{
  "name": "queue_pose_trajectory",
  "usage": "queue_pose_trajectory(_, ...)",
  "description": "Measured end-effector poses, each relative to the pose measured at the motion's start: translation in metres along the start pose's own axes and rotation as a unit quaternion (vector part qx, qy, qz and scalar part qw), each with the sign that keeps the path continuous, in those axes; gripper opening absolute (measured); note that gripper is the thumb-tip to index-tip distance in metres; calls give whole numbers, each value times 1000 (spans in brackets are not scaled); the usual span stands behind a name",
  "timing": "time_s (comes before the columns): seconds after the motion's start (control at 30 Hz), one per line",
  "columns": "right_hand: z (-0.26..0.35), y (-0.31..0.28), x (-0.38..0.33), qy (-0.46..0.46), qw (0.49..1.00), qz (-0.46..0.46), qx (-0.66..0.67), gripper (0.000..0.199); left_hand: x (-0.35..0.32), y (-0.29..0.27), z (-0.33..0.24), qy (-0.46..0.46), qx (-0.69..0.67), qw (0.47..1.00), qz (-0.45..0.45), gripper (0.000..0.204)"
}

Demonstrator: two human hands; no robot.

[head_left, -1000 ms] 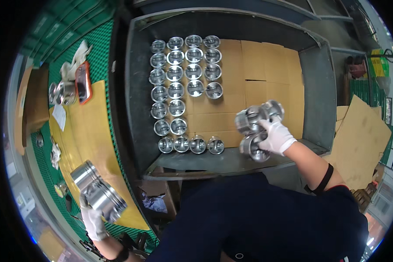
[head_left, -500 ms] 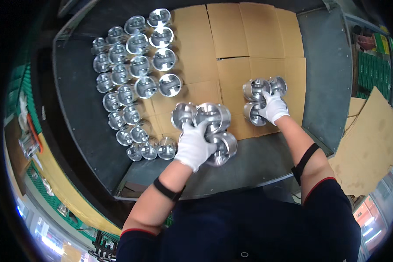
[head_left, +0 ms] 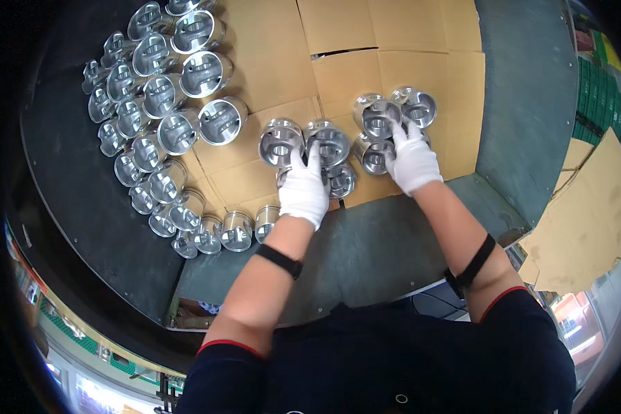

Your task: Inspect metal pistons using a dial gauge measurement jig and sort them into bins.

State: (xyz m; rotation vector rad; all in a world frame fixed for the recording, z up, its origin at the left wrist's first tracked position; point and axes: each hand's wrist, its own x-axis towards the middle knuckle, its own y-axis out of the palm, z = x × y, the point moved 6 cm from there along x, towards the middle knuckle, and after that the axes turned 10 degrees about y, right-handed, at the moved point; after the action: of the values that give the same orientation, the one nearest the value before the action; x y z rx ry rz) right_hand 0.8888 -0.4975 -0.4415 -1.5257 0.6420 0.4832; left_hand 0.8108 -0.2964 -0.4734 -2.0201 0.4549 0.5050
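Note:
My left hand [head_left: 305, 194], in a white glove, has its fingers curled among a cluster of shiny metal pistons with their hollow ends up. A near-left piston [head_left: 280, 143] and a neighbouring one [head_left: 326, 143] stand at the far side of the cluster, and another piston [head_left: 341, 181] shows beside my knuckles. To the right, my gloved right hand [head_left: 414, 164] has its fingers hooked into a second cluster, with a piston [head_left: 377, 116], a far-right piston [head_left: 418, 109] and a nearer piston [head_left: 373, 154] around it. My palm partly hides one more.
Rows of pistons [head_left: 203, 74] stand at the left on cardboard sheets [head_left: 269, 62]. A few pistons [head_left: 237, 231] line the near edge. Grey walls [head_left: 524, 103] enclose the cardboard, with a low near wall [head_left: 372, 241]. A loose cardboard piece [head_left: 579, 228] leans outside at the right.
My left hand has lowered its pistons and moved them slightly away from me, near the cardboard. The right-hand cluster stays at about the same spot. The whole view has shifted.

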Motion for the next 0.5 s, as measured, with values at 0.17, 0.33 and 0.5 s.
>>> queue_pose_trajectory(0.17, 75, 19, -42, -250, 962, 95, 46, 55, 12, -12, 41, 107, 189, 975, 49, 77)
queue_pose_trajectory(0.33, 104, 71, -14, -168, 975, 121, -79, 62, 14, 15, 48, 168, 360, 916, 63, 68)
queue_pose_trajectory(0.5, 102, 77, -17, -213, 974, 62, -39, 35, 1, -3, 77, 42, 233, 968, 77, 48)
